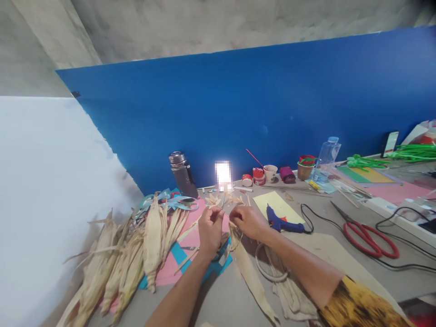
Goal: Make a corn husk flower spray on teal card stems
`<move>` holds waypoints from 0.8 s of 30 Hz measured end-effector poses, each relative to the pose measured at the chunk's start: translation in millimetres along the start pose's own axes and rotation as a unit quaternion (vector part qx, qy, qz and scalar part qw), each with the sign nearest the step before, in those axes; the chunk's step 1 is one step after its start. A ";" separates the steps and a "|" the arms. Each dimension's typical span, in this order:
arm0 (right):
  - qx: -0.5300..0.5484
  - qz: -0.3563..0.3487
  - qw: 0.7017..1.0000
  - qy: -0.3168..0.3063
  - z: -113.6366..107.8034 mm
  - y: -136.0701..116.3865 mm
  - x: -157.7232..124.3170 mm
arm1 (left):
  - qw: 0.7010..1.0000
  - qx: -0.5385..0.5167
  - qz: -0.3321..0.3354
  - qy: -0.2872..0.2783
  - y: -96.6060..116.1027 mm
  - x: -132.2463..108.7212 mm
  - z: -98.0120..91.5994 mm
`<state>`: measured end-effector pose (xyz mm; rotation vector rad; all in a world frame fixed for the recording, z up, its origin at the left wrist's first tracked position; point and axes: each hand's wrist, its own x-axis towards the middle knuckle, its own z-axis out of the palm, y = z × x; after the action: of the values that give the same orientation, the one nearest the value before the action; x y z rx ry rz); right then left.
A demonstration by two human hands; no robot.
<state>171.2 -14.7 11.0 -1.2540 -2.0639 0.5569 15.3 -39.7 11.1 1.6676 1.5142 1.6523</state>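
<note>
My left hand is closed, thumb and fingertips pinched together above the pink paper. A thin tip shows at its fingers, too small to name. Close beside it, my right hand is closed too, knuckles up, its fingertips curled down; what they grip is hidden. A long dried corn husk lies just below the right hand, running toward the table's front. Pale flower-like husk pieces lie just beyond both hands. A white ring, perhaps a roll of tape, rests under my right forearm.
Dried corn husks are heaped at left, before a dark thermos. A blue glue gun lies on yellow paper. Red-handled scissors, a black cable and a white power strip lie right. A plastic bottle stands behind.
</note>
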 end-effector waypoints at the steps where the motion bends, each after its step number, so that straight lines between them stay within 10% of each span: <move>1: 0.001 -0.001 1.000 0.000 0.4 0.4 0.1 | 1.000 -0.002 -0.001 0.003 -0.1 -0.2 0.1; 24: 0.005 -0.025 0.999 0.046 -5.1 -8.3 -2.3 | 0.988 -0.118 -0.097 -0.008 8.6 5.8 -3.6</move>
<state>170.5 -20.4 19.1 -1.1970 -2.0077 0.4769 14.4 -39.6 22.1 1.3614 1.3648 1.6382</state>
